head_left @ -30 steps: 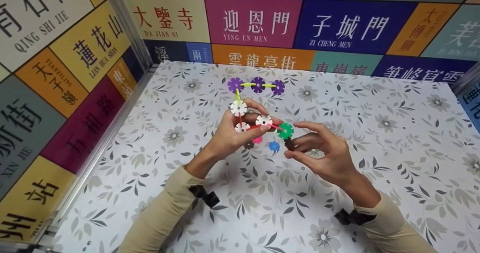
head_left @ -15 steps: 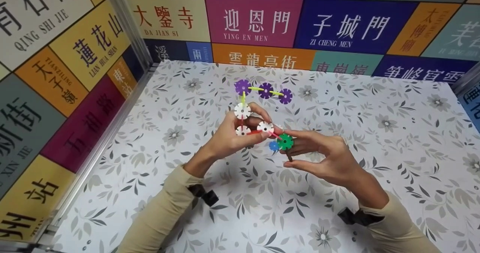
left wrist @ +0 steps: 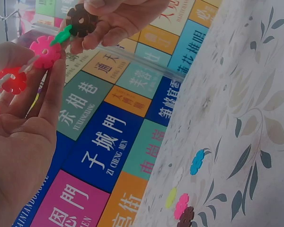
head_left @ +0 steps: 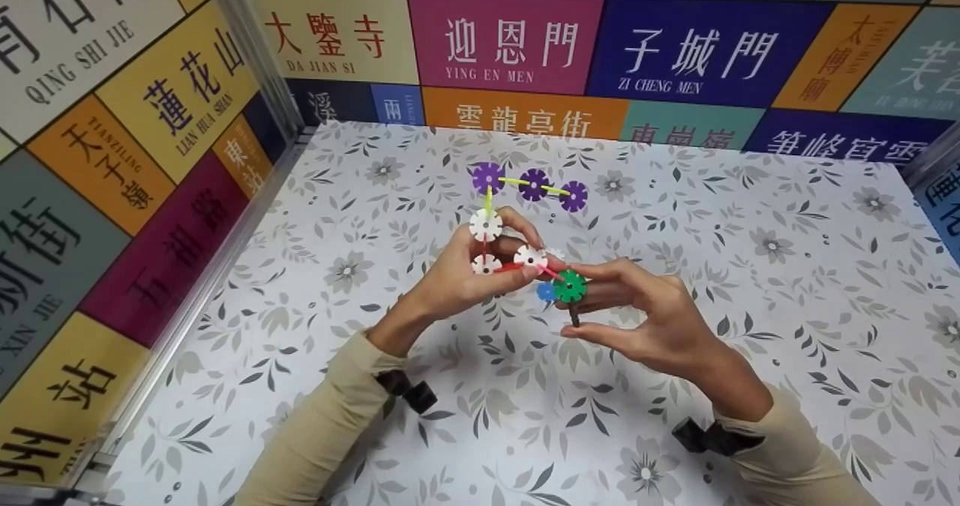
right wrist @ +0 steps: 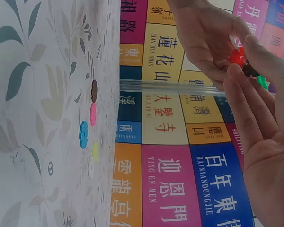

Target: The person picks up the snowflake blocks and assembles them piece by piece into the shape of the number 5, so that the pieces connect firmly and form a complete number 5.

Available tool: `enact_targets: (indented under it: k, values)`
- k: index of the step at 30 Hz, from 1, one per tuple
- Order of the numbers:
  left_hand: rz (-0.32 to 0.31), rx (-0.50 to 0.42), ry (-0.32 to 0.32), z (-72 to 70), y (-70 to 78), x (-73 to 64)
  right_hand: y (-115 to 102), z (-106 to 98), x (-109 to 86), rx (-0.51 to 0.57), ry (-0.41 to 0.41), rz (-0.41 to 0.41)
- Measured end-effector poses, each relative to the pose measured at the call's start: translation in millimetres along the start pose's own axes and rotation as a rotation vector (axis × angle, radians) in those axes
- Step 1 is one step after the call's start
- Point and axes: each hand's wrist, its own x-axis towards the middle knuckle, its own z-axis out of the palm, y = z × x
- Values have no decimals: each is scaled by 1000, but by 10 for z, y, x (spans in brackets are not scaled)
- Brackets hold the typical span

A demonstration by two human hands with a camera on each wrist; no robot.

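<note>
Above the flowered table [head_left: 480,416], we see the left hand [head_left: 454,285] with fingers clamped on the disc chain [head_left: 486,225]; at four o'clock from it, the right hand [head_left: 660,318] pinches the brown disc [left wrist: 83,20].

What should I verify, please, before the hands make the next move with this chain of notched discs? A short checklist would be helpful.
1. Left hand holds the chain: ok.
2. Right hand grips the brown disc: ok.
3. Brown disc meets the green disc: ok, they touch.
4. Their notches are fully seated: cannot tell, the joint is too small.
5. Loose discs are apart from the chain: ok, blue disc and pink disc are on the table.
6. Loose pink disc visible in the head view: not ok, hidden there.
</note>
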Motion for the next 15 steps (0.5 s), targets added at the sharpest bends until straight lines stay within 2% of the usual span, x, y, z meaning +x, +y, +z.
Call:
enact_targets:
  k: [11,15]
  values:
    - [18,7,14,42,-8,-4,-12,-14,-11,-70,28,32]
    - [24,-52,19,62,-19,1,-4,-8,4,-72,46,24]
